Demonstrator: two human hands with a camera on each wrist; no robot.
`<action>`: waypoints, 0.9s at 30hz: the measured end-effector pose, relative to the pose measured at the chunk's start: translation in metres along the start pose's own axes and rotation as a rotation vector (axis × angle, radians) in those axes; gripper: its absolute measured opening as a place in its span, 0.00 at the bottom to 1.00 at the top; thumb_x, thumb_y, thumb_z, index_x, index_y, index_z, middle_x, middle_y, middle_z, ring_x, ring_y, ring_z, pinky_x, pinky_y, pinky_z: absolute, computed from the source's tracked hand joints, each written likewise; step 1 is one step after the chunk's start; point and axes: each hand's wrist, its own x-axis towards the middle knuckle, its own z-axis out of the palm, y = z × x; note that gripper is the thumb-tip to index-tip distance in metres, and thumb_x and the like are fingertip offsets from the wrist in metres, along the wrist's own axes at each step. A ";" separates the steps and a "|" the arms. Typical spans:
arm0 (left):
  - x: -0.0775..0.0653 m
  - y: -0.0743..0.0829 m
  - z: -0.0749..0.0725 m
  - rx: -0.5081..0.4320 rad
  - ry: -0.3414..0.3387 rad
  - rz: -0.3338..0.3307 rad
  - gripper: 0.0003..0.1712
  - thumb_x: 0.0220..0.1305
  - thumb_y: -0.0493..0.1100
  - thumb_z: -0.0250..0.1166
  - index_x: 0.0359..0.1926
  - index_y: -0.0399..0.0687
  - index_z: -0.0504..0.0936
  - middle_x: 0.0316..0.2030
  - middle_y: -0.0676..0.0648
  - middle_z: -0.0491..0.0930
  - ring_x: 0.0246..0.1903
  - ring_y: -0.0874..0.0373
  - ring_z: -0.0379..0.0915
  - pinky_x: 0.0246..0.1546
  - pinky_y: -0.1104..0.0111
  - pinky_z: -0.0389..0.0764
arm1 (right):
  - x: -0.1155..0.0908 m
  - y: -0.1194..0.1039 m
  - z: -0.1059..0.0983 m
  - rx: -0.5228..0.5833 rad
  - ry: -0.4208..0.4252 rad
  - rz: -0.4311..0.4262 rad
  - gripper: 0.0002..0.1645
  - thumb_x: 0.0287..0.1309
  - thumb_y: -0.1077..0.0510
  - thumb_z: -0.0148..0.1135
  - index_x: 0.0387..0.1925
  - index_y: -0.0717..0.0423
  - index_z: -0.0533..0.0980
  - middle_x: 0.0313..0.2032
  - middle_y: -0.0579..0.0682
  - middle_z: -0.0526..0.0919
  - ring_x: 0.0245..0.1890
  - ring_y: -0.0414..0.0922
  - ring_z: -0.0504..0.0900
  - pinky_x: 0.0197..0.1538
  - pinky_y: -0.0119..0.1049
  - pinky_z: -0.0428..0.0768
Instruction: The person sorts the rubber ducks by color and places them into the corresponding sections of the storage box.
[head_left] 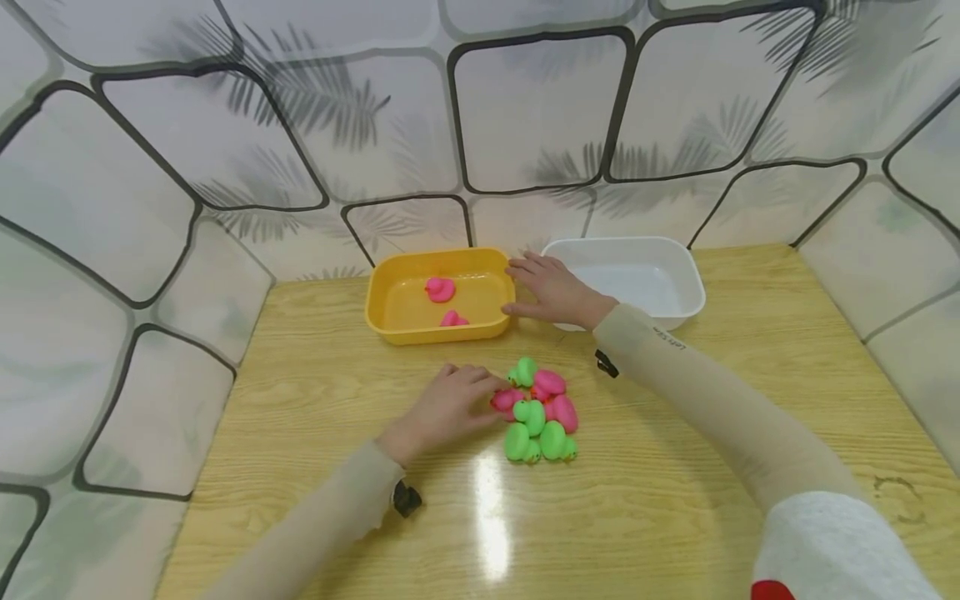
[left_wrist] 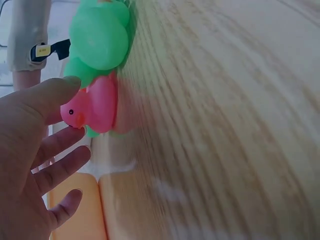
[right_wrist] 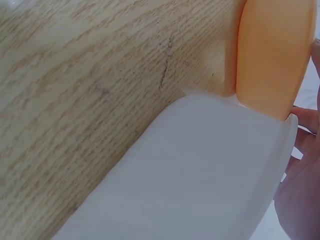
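My left hand (head_left: 453,407) is at the left edge of a cluster of small rubber ducks. Its thumb and index finger lie on either side of the head of a pink rubber duck (left_wrist: 100,105), and the other fingers are spread. Against that duck sits a green rubber duck (left_wrist: 100,37); other green and pink ducks are packed around them. Fingers extended, my right hand (head_left: 558,292) reaches over the gap between the yellow bin (head_left: 442,335) and the white bin (head_left: 678,304), fingertips by the yellow bin's right rim. Nothing shows in its grasp.
Inside the yellow bin are a pink duck (head_left: 440,289) and another pink duck (head_left: 453,319) near its front wall. Both bins stand at the back of the wooden table (head_left: 637,517), before a stone-patterned wall covering (head_left: 540,108). Similar panels rise at both sides.
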 end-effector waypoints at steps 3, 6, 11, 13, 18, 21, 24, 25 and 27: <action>0.000 0.000 0.004 0.007 0.005 -0.008 0.22 0.67 0.56 0.72 0.58 0.55 0.86 0.52 0.53 0.86 0.51 0.56 0.81 0.53 0.57 0.72 | 0.000 -0.001 0.000 -0.011 0.000 -0.009 0.47 0.72 0.35 0.60 0.76 0.65 0.64 0.76 0.64 0.63 0.80 0.64 0.50 0.78 0.62 0.50; -0.001 -0.001 0.005 0.010 0.007 -0.023 0.21 0.68 0.55 0.72 0.58 0.55 0.86 0.52 0.53 0.86 0.52 0.56 0.80 0.54 0.57 0.72 | 0.000 -0.002 -0.002 -0.007 0.000 -0.012 0.47 0.72 0.36 0.60 0.75 0.65 0.64 0.76 0.64 0.63 0.80 0.65 0.50 0.78 0.62 0.50; -0.002 -0.002 0.006 0.014 -0.010 -0.035 0.20 0.70 0.53 0.71 0.59 0.55 0.85 0.53 0.52 0.85 0.54 0.55 0.79 0.55 0.56 0.72 | 0.000 0.000 0.000 -0.003 0.002 -0.004 0.47 0.72 0.36 0.59 0.76 0.65 0.63 0.77 0.64 0.63 0.80 0.64 0.50 0.78 0.62 0.50; -0.002 -0.003 0.005 0.014 -0.011 -0.037 0.19 0.70 0.52 0.71 0.59 0.55 0.84 0.53 0.52 0.85 0.54 0.55 0.78 0.56 0.56 0.72 | 0.001 0.001 0.002 -0.003 0.006 -0.003 0.47 0.72 0.35 0.59 0.76 0.64 0.63 0.77 0.63 0.62 0.80 0.64 0.50 0.78 0.62 0.50; -0.005 -0.004 0.001 0.013 -0.015 -0.060 0.19 0.70 0.52 0.70 0.58 0.54 0.84 0.53 0.52 0.85 0.54 0.54 0.78 0.56 0.55 0.72 | 0.001 0.002 0.003 0.007 0.008 -0.006 0.47 0.72 0.35 0.59 0.77 0.64 0.62 0.77 0.63 0.62 0.80 0.63 0.49 0.78 0.62 0.49; -0.007 -0.006 -0.002 0.032 -0.008 -0.073 0.19 0.70 0.53 0.70 0.58 0.54 0.85 0.53 0.52 0.85 0.54 0.54 0.78 0.57 0.54 0.72 | 0.000 0.001 0.001 0.012 0.007 -0.008 0.47 0.72 0.36 0.59 0.77 0.64 0.63 0.77 0.63 0.62 0.80 0.63 0.49 0.78 0.61 0.49; -0.008 -0.008 -0.007 0.056 0.015 -0.071 0.20 0.69 0.53 0.71 0.58 0.53 0.85 0.52 0.52 0.86 0.53 0.54 0.79 0.57 0.54 0.73 | 0.000 0.000 0.000 0.010 0.005 -0.008 0.47 0.73 0.36 0.59 0.76 0.64 0.63 0.77 0.63 0.62 0.80 0.63 0.50 0.78 0.61 0.49; -0.008 -0.009 -0.009 0.065 0.021 -0.069 0.19 0.69 0.52 0.71 0.57 0.53 0.85 0.51 0.52 0.86 0.52 0.53 0.79 0.56 0.54 0.74 | -0.001 0.000 -0.001 0.010 0.003 -0.006 0.47 0.73 0.36 0.59 0.76 0.64 0.62 0.77 0.63 0.62 0.80 0.63 0.49 0.78 0.61 0.49; -0.010 -0.011 -0.012 0.073 0.028 -0.068 0.20 0.69 0.52 0.71 0.57 0.52 0.85 0.51 0.51 0.86 0.52 0.53 0.79 0.56 0.54 0.74 | -0.001 0.000 -0.001 0.015 0.000 -0.005 0.47 0.73 0.36 0.59 0.77 0.64 0.62 0.77 0.63 0.62 0.80 0.63 0.49 0.78 0.61 0.49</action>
